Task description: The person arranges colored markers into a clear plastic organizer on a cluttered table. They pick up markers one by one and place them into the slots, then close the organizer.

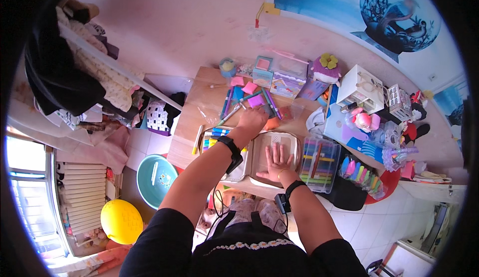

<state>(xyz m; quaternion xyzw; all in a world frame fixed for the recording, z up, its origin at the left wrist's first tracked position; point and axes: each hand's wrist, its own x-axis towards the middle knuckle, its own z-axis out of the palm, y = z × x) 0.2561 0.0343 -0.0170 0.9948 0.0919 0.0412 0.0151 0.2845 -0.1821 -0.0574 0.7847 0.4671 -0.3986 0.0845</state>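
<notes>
My left hand (253,122) reaches over the far part of the wooden table, fingers curled down among loose markers and small coloured packets. A short white piece (243,106) shows at its fingertips; whether it is gripped I cannot tell. A grey-and-green marker (229,115) lies just left of it, and purple markers (272,103) lie beyond. Below my left forearm, one half of an unfolded zip case (248,164) contains blue and yellow markers (220,131). My right hand (278,163) presses flat, fingers spread, on the case's other half, which has a see-through panel.
A clear plastic box (321,164) of coloured items stands right of the case. A yellow marker (197,139) lies at the table's left. Boxes (287,84) and a purple plush toy (326,69) line the back. A teal basin (156,181) and yellow balloon (121,221) are at lower left.
</notes>
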